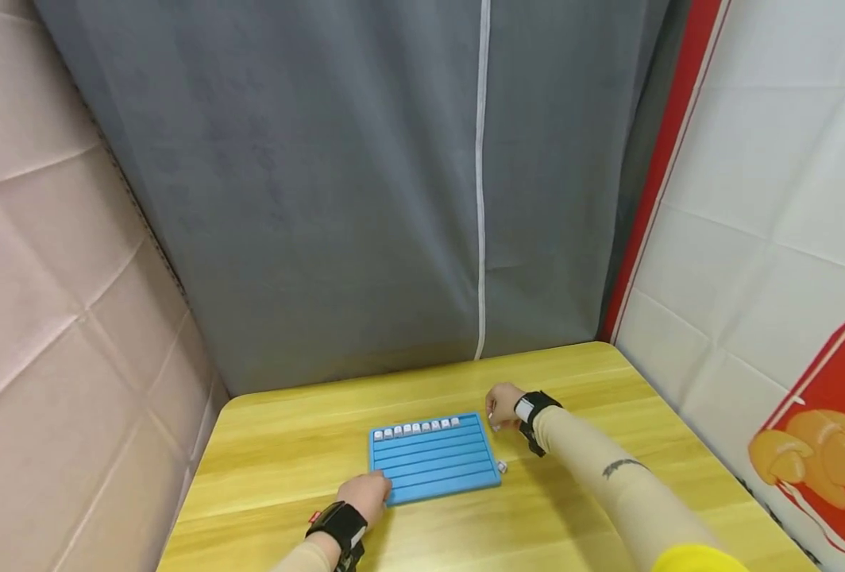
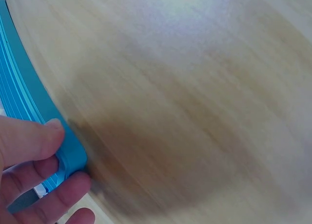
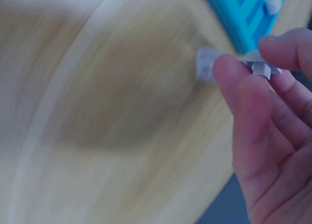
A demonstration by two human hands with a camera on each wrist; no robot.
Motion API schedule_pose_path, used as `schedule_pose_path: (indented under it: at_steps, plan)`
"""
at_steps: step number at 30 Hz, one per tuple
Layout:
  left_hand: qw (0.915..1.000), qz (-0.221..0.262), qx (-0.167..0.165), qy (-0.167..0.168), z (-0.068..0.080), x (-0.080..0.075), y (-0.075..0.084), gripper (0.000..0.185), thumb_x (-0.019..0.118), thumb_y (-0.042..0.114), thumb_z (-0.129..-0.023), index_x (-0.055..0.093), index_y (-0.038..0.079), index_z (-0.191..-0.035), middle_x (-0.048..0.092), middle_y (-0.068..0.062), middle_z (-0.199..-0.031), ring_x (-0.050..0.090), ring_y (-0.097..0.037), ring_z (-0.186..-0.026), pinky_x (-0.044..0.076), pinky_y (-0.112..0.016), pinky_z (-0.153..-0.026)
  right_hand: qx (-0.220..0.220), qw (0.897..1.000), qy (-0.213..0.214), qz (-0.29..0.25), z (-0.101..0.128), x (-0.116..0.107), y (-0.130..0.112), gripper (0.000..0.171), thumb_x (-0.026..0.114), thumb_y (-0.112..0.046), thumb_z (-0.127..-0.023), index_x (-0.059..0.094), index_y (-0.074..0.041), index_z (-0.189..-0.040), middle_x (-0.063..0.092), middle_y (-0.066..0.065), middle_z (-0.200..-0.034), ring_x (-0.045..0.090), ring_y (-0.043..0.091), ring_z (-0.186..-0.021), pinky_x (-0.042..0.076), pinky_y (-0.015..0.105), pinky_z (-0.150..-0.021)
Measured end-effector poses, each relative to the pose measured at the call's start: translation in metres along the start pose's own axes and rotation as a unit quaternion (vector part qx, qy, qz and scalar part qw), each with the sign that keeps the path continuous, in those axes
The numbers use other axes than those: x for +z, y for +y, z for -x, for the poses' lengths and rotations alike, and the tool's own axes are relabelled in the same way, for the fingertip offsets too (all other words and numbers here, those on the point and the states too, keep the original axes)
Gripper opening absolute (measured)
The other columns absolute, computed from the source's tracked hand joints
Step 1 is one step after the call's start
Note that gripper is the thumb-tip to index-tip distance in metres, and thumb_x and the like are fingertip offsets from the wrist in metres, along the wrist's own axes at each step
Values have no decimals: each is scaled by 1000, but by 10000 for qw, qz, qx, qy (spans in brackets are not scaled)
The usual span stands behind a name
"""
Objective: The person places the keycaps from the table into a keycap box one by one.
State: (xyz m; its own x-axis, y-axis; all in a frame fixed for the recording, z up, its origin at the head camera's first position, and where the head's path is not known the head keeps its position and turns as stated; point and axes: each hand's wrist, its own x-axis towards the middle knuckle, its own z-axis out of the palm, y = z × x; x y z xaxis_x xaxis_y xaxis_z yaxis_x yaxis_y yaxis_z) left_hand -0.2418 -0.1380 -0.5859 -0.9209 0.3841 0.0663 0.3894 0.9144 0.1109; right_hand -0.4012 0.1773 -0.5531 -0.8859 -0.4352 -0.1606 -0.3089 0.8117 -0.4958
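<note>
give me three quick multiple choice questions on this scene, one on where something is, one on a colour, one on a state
1. Where does the filled row of small white tiles sit on the tray?
A. far edge
B. near edge
C. middle

2. What colour is the tray?
A. red
B. blue
C. green

3. What is the left hand doing?
A. lying flat on the table
B. gripping the tray's near left corner
C. holding a tile

Answers:
1 A, the tiles line the row farthest from the person.
2 B, it is bright blue in all views.
3 B, the left wrist view shows thumb and fingers closed round the corner.
</note>
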Motion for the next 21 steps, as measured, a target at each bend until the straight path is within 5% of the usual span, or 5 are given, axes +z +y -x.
schedule_pose_path:
  at_steps: [10,18,21]
  plan:
    - [9999,-16,-97,-111,-6,5,5,18,74,5,-76,61,16,-70,49,5,-70,51,-14,-59,43,-32,-51,-47,9923,549,-1110,-9,26,-2,17,65,-1,-86,72,-1,-101,61,5,-63,55,17,-43,45,29,-40]
    - [9998,-35,-176,-133,0,2,4,17,74,6,-76,61,15,-70,48,5,-68,50,-14,-57,42,-32,-50,-439,9813,879,-1657,-8,34,-10,21,69,0,-83,67,6,-103,65,6,-77,62,20,-54,48,32,-44]
    - [9997,-20,-194,-119,1,1,4,18,74,6,-75,61,15,-69,48,5,-68,50,-14,-57,42,-32,-50,-666,9830,1093,-1318,-10,35,-12,20,70,0,-79,66,4,-98,65,6,-79,60,16,-59,48,31,-48]
